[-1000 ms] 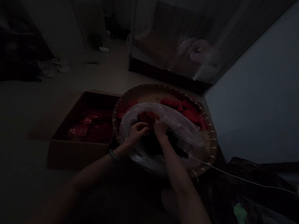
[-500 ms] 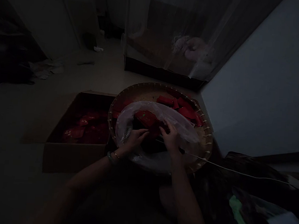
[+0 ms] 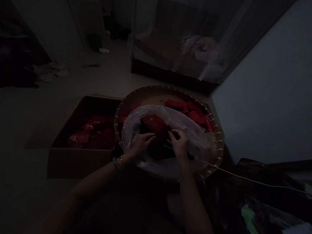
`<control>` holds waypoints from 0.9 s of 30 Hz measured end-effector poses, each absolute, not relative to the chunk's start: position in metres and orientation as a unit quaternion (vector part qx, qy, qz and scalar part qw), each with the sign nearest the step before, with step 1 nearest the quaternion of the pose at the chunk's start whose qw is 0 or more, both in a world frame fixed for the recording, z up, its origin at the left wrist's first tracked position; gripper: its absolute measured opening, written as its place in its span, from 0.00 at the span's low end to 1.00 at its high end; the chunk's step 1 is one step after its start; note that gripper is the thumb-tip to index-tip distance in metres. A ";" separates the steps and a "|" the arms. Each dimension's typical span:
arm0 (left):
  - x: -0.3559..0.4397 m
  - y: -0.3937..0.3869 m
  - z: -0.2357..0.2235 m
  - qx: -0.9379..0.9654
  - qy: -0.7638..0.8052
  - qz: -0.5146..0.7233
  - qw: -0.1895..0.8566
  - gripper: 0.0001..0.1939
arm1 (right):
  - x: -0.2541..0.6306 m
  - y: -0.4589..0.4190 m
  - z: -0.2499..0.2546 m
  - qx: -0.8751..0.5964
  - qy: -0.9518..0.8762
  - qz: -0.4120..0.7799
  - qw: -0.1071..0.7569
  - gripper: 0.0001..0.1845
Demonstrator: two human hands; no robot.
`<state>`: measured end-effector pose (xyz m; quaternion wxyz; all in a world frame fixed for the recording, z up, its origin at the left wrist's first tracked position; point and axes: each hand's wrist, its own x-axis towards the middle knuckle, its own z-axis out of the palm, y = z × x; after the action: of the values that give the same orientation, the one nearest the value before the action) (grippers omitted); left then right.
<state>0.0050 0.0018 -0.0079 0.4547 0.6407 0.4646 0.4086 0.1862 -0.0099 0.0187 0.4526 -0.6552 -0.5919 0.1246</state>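
Observation:
The view is very dim. My left hand (image 3: pixel 142 142), with bracelets at the wrist, has its fingers pinched at the left edge of a dark red packet (image 3: pixel 162 132). At the packet's right edge, the fingers of my right hand (image 3: pixel 180 143) are closed on it too. Just behind lies a brighter red packet (image 3: pixel 153 122) with a small green mark. Below my hands is a dark object (image 3: pixel 160 152) with thin shiny lines, too dark to name. Clear plastic sheeting (image 3: pixel 194 136) surrounds it in a round woven tray (image 3: pixel 147 91).
Several red packets (image 3: pixel 196 116) lie at the tray's far right. Left of it, an open cardboard box (image 3: pixel 79 163) holds more red packets. A white cord (image 3: pixel 248 177) runs right from the tray. Behind stands a netted bed (image 3: pixel 174 57); a pale wall (image 3: pixel 276 94) rises at right.
My right hand's fingers have closed onto the dark red packet's right edge, where they were spread apart before. My left hand stays at its left edge. The whole view has shifted slightly.

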 end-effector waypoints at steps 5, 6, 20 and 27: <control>0.006 0.001 -0.007 0.662 0.470 0.395 0.430 0.12 | 0.184 -0.015 0.021 -0.641 -0.667 -0.046 0.377 0.11; 0.006 0.001 -0.008 0.666 0.472 0.393 0.423 0.12 | 0.183 -0.017 0.021 -0.627 -0.683 -0.070 0.369 0.10; 0.007 0.009 -0.014 0.562 0.476 0.451 0.505 0.13 | 0.196 -0.028 -0.006 -0.594 -0.636 0.116 0.479 0.12; 0.008 0.016 -0.020 0.487 0.427 0.444 0.620 0.18 | 0.183 -0.030 -0.010 -0.608 -0.657 0.080 0.439 0.15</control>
<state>0.0082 0.0160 -0.0197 0.6195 0.4869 0.4265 0.4441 0.1830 -0.0299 -0.0098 0.4388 -0.6076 -0.6572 0.0798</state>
